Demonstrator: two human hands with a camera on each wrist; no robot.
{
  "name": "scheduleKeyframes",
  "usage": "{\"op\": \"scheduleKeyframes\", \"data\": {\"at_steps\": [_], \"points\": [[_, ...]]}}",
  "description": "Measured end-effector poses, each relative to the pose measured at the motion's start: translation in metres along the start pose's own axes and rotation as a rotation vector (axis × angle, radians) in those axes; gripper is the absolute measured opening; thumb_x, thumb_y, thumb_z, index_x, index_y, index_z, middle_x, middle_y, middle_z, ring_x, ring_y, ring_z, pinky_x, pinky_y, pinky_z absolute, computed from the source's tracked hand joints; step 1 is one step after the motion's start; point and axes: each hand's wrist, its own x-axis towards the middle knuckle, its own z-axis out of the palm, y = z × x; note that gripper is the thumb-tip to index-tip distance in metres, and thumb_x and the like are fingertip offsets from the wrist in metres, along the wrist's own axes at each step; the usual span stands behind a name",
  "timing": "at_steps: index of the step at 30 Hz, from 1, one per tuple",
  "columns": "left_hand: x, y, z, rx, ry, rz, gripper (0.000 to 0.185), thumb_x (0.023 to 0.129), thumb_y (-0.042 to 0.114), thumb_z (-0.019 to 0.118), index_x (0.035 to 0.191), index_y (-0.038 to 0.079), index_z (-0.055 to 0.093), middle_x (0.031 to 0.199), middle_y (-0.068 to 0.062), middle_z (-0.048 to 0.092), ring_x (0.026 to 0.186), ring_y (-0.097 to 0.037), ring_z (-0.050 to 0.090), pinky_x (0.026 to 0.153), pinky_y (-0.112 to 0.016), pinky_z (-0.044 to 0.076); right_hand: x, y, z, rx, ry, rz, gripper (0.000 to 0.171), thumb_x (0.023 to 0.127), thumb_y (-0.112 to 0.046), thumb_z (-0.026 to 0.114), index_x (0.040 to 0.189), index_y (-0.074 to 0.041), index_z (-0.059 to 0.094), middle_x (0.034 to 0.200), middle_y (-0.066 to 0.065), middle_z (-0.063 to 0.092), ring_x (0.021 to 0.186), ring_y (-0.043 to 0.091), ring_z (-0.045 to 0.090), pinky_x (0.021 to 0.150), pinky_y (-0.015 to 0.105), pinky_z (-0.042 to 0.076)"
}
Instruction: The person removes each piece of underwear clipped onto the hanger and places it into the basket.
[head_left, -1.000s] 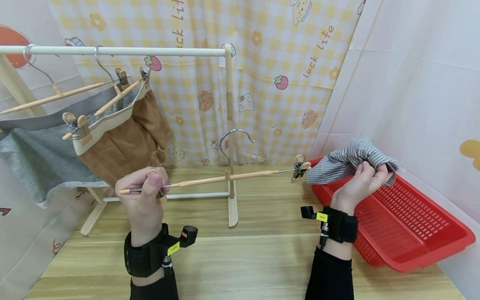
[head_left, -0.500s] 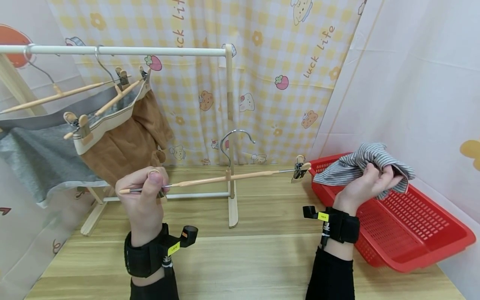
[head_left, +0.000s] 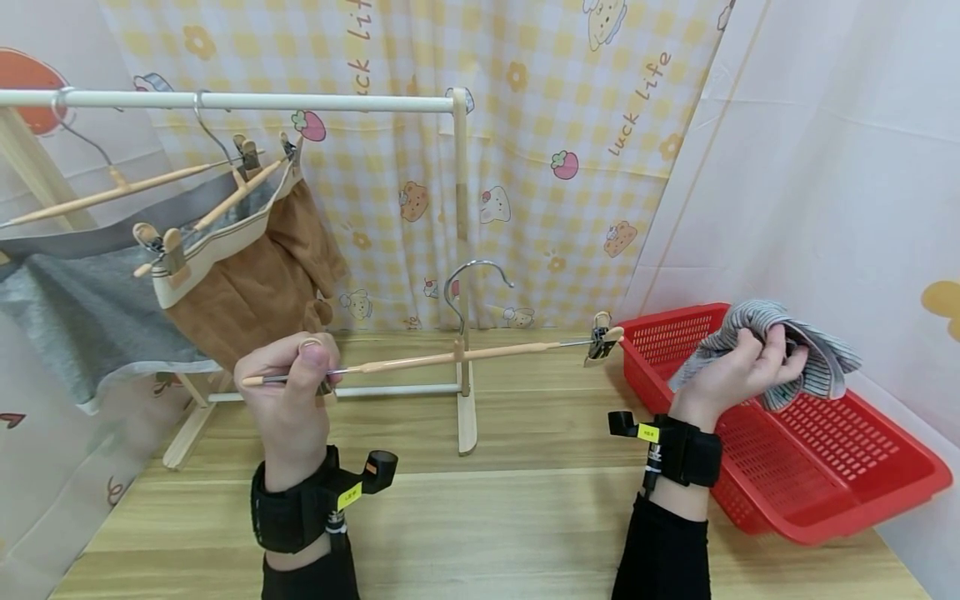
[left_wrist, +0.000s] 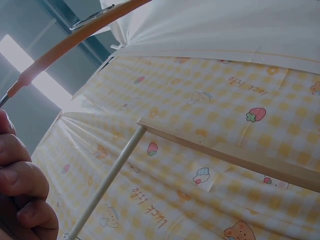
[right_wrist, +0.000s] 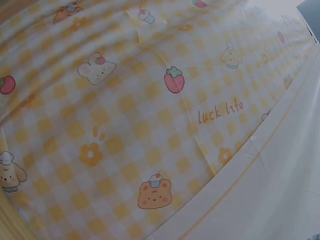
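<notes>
Over the last second the right hand (head_left: 738,371) has carried the striped cloth (head_left: 795,354) rightward, away from the hanger's end clip (head_left: 600,337), and it now sits bunched above the red basket (head_left: 825,467). Its fingers curl tightly round the fabric. The left hand (head_left: 288,387) pinches the wooden clip hanger (head_left: 450,358) near its left tip, thumb on top, bar almost level over the table (head_left: 487,517). Best to find the cloth's edge, flatten it, then bring it back to the clip
</notes>
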Motion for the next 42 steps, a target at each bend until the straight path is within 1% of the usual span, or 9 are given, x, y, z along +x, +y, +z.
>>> {"op": "scheduleKeyframes", "data": {"at_steps": [4,6,14,17,20,26,29,37,42], "points": [[0.000,0.000,0.000,0.000,0.001,0.001,0.040,0.085,0.004,0.065,0.051,-0.007,0.048,0.048,-0.006,0.044,0.043,-0.013,0.036,0.043,-0.024,0.023,0.001,0.001,-0.001,-0.015,-0.008,0.018,0.047,0.097,0.001,0.044,0.144,-0.006,0.045,0.154,-0.007,0.024,0.133,-0.001,0.034,0.104,0.015,0.032],[0.000,0.000,0.000,0.001,0.004,0.002,0.040,0.085,0.005,0.066,0.051,-0.007,0.048,0.048,-0.006,0.044,0.043,-0.013,0.036,0.043,-0.024,0.023,-0.001,0.002,-0.003,-0.085,-0.024,0.020,0.044,0.097,-0.002,0.045,0.140,-0.008,0.049,0.154,-0.009,0.024,0.133,-0.001,0.031,0.104,0.015,0.031],[-0.001,0.001,-0.001,0.010,0.011,0.005,0.041,0.085,0.006,0.067,0.050,-0.008,0.049,0.048,-0.006,0.045,0.042,-0.013,0.036,0.043,-0.024,0.022,-0.007,0.005,0.000,-0.168,-0.072,-0.050,0.028,0.096,-0.004,0.047,0.121,-0.008,0.058,0.156,-0.008,0.019,0.135,0.002,0.024,0.105,0.018,0.029],[-0.001,0.001,0.000,0.008,0.012,0.006,0.041,0.085,0.006,0.067,0.050,-0.008,0.048,0.048,-0.006,0.045,0.043,-0.014,0.037,0.043,-0.024,0.022,-0.006,0.006,0.001,-0.195,-0.089,-0.047,0.025,0.097,-0.004,0.045,0.119,-0.008,0.059,0.152,-0.007,0.026,0.131,0.004,0.031,0.101,0.019,0.033],[0.000,0.000,0.000,0.004,0.012,0.007,0.041,0.085,0.005,0.066,0.050,-0.008,0.048,0.048,-0.006,0.044,0.043,-0.014,0.037,0.043,-0.024,0.023,-0.007,0.006,0.002,-0.191,-0.122,-0.036,0.022,0.099,-0.006,0.045,0.114,-0.004,0.061,0.137,0.000,0.046,0.119,0.011,0.045,0.093,0.023,0.039],[0.000,0.000,-0.002,0.012,0.008,0.005,0.041,0.085,0.006,0.066,0.051,-0.008,0.049,0.048,-0.005,0.045,0.043,-0.013,0.037,0.043,-0.024,0.023,-0.016,0.001,0.006,-0.206,-0.378,-0.004,0.025,0.103,-0.009,0.045,0.102,0.002,0.067,0.097,0.013,0.068,0.086,0.025,0.066,0.084,0.030,0.049],[-0.001,0.000,-0.002,0.019,0.008,0.003,0.040,0.085,0.006,0.066,0.051,-0.008,0.049,0.048,-0.005,0.045,0.043,-0.014,0.038,0.043,-0.024,0.024,-0.025,-0.005,0.011,-0.226,-0.502,0.004,0.026,0.103,-0.009,0.046,0.101,0.004,0.067,0.093,0.015,0.069,0.084,0.025,0.067,0.084,0.031,0.051],[0.001,0.000,-0.002,0.015,0.006,0.000,0.042,0.086,0.007,0.068,0.051,-0.008,0.049,0.048,-0.005,0.045,0.043,-0.013,0.036,0.043,-0.024,0.024,-0.052,-0.028,0.022,-0.212,-0.725,-0.023,0.026,0.102,-0.008,0.046,0.100,0.007,0.067,0.090,0.014,0.070,0.082,0.024,0.067,0.082,0.031,0.052],[0.001,-0.002,-0.002,0.015,-0.001,-0.004,0.044,0.086,0.009,0.069,0.051,-0.007,0.048,0.048,-0.006,0.044,0.043,-0.013,0.036,0.044,-0.024,0.024,-0.065,-0.045,0.022,-0.191,-0.926,-0.065,0.028,0.100,-0.007,0.046,0.104,0.012,0.065,0.091,0.013,0.071,0.086,0.023,0.066,0.083,0.031,0.051]]}}
